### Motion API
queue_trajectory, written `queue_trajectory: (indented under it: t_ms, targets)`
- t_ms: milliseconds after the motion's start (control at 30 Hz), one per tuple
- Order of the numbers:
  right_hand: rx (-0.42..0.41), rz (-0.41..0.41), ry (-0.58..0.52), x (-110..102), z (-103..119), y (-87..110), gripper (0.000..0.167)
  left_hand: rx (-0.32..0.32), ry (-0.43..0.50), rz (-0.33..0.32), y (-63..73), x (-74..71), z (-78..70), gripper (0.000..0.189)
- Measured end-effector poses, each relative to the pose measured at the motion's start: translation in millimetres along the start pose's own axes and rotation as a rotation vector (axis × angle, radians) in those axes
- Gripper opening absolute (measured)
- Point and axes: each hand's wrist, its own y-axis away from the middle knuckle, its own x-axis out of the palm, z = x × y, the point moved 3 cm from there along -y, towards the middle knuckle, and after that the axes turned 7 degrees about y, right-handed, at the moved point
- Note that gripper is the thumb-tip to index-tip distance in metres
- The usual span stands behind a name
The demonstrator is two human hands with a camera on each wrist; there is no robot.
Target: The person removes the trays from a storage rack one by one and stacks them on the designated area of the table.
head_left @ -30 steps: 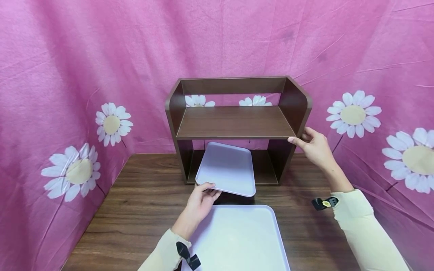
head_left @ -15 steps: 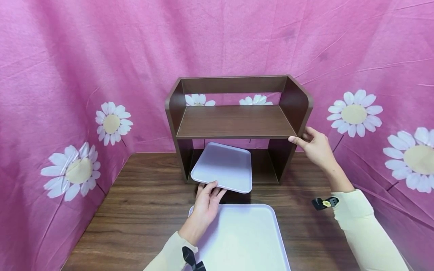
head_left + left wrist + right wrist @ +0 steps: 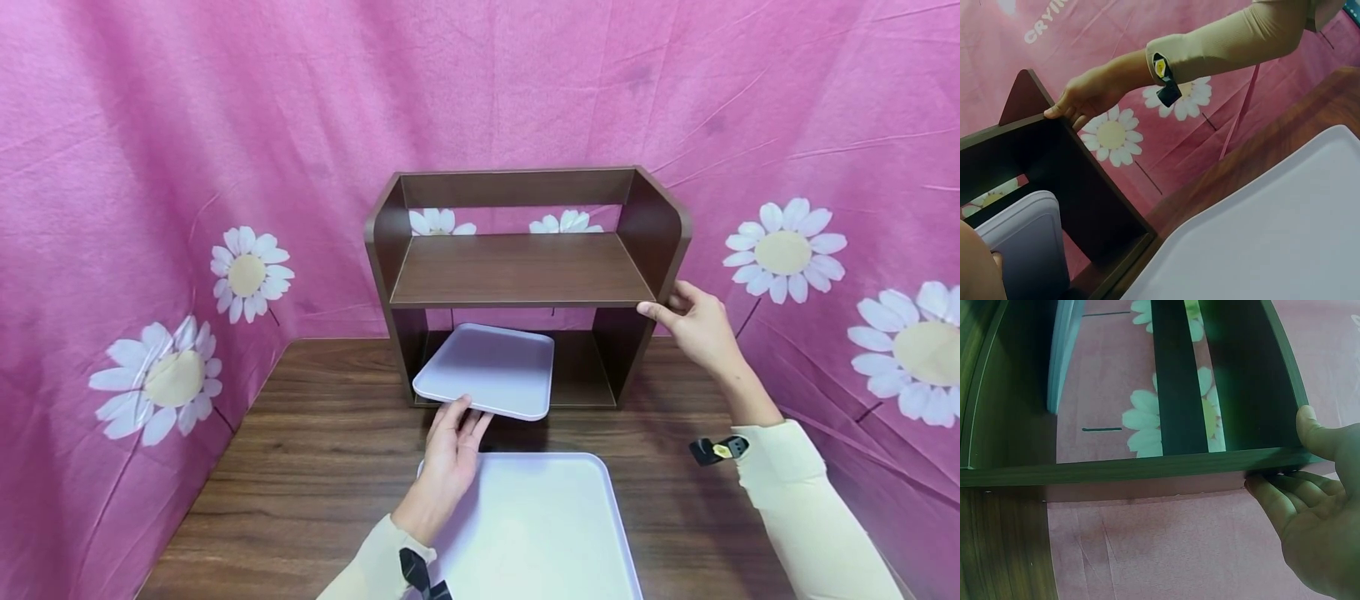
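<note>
Left hand [image 3: 452,454] partly curled, pinching small tray [image 3: 491,367], right hand [image 3: 699,329] curled round shelf side [image 3: 654,237]

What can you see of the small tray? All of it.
The small tray is pale lilac, shallow and smooth, with a low raised rim and rounded corners; it looks like plastic. It is askew, partly inside the lower bay of the shelf, near right corner out past the front. The left hand grips its near edge. Whether it touches the shelf can't be told.

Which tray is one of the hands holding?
The far tray, at the two-tier shelf: the left hand holds its near edge. The near tray lies on the table.
</note>
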Motion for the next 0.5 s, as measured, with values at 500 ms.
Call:
queue_trajectory:
  t_ms: [500]
  targets:
    - [0.005, 0.003, -0.016, -0.7, 2.0, 1.4, 0.053, -0.065, -0.051, 0.034, 0.6, -13.5, -10.5, 0.012]
